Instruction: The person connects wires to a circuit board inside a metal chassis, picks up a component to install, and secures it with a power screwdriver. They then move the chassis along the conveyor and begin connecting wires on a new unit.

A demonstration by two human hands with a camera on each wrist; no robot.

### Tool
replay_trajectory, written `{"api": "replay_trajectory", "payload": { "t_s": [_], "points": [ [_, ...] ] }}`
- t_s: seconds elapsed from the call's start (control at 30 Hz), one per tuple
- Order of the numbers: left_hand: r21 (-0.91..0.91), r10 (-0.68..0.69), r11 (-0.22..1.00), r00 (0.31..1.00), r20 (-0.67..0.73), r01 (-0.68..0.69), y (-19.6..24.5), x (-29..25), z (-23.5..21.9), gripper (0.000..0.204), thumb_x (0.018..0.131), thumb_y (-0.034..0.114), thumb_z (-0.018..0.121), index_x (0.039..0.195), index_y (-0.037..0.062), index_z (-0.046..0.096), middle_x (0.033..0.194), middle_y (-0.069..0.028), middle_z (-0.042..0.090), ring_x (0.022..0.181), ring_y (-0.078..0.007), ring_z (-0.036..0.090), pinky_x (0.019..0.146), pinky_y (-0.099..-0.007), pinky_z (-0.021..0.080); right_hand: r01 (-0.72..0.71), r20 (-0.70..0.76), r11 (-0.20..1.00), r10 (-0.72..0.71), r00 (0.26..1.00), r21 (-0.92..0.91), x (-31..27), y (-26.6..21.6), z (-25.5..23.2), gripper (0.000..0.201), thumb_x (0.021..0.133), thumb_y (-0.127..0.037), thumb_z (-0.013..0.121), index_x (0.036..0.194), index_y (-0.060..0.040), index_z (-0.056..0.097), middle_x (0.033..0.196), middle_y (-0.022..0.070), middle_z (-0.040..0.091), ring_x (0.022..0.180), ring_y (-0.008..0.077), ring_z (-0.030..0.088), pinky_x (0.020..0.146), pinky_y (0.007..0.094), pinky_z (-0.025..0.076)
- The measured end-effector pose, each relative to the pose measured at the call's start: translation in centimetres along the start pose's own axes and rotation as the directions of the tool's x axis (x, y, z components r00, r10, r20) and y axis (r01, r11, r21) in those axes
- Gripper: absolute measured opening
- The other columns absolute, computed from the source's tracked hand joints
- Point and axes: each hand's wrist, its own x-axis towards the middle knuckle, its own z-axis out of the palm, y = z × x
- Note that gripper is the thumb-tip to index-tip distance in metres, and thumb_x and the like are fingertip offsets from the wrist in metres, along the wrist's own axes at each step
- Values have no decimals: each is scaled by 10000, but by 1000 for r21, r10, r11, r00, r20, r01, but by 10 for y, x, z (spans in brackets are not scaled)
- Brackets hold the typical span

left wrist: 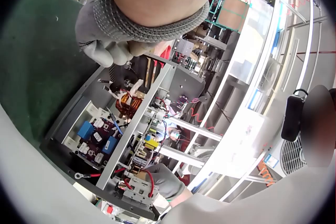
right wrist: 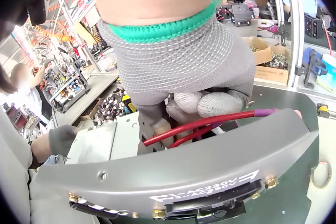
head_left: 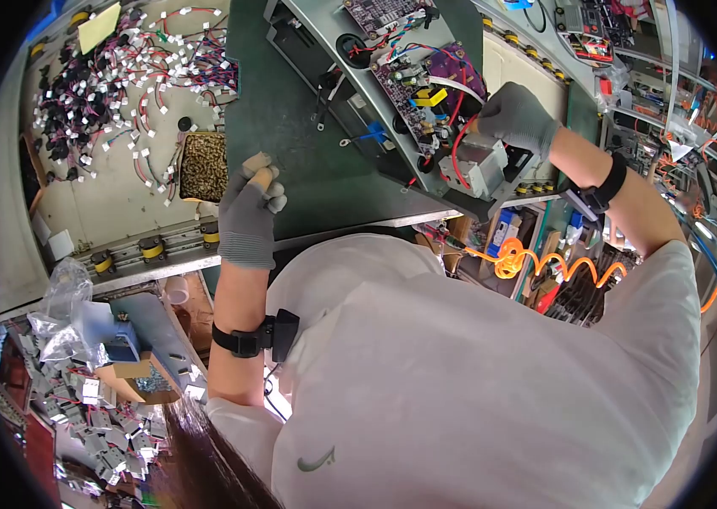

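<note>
My gloved left hand (head_left: 248,212) hovers over the green mat beside a tray of small brass-coloured fasteners (head_left: 204,165), its fingers bent together. Anything between those fingertips is hidden. The right hand (head_left: 518,119), also gloved, reaches into an opened grey machine chassis (head_left: 354,81) with its fingers bent. In the right wrist view its fingers reach down behind red cables (right wrist: 210,122), beside a pale metal block (right wrist: 94,142) at the end panel (right wrist: 184,176); I cannot tell what they hold. Purple circuit boards (head_left: 456,68) with a yellow part (head_left: 429,97) sit farther inside the chassis.
Many small wired connectors (head_left: 146,93) are heaped on the left bench. Rollers (head_left: 152,248) line its near edge. Below stand a box of small hardware (head_left: 150,377) and a pile of grey parts (head_left: 108,433). An orange coiled hose (head_left: 545,259) hangs at the right.
</note>
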Motion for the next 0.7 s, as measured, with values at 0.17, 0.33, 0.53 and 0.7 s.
{"api": "replay_trajectory", "payload": {
  "t_s": [0.17, 0.33, 0.53, 0.7],
  "points": [
    [-44, 12, 999, 1000, -11, -13, 2, 1, 0, 242, 855, 74, 536, 1088, 11, 564, 901, -60, 585, 691, -112, 559, 593, -240, 469, 16, -20, 998, -15, 1000, 69, 1, 2, 2, 183, 631, -210, 645, 679, -39, 690, 598, 111, 618, 558, 198, 596, 565, 310, 474],
    [-50, 10, 999, 1000, -27, -11, 2, 2, 0, 251, 855, 75, 533, 1096, 7, 557, 907, -65, 584, 698, -112, 562, 593, -238, 470, 3, 19, 995, -5, 1000, 103, 3, 2, 2, 201, 663, -200, 645, 717, -11, 688, 580, 92, 604, 525, 148, 557, 527, 288, 448],
    [-59, 22, 998, 999, -39, -24, 3, 4, -6, 260, 853, 73, 531, 1104, 11, 554, 905, -60, 584, 700, -112, 564, 589, -239, 468, 102, -177, 965, -60, 982, 240, -4, 13, 22, 207, 692, -175, 644, 766, 13, 688, 569, 74, 600, 502, 105, 527, 498, 270, 435],
    [-48, 12, 999, 998, -61, -15, 3, 4, -8, 262, 849, 69, 534, 1105, 18, 558, 901, -55, 584, 691, -110, 556, 580, -240, 460, 25, 88, 1000, -24, 996, -6, 4, -5, -7, 184, 719, -180, 609, 767, -25, 696, 640, 96, 640, 533, 165, 590, 548, 293, 477]
  ]
}}
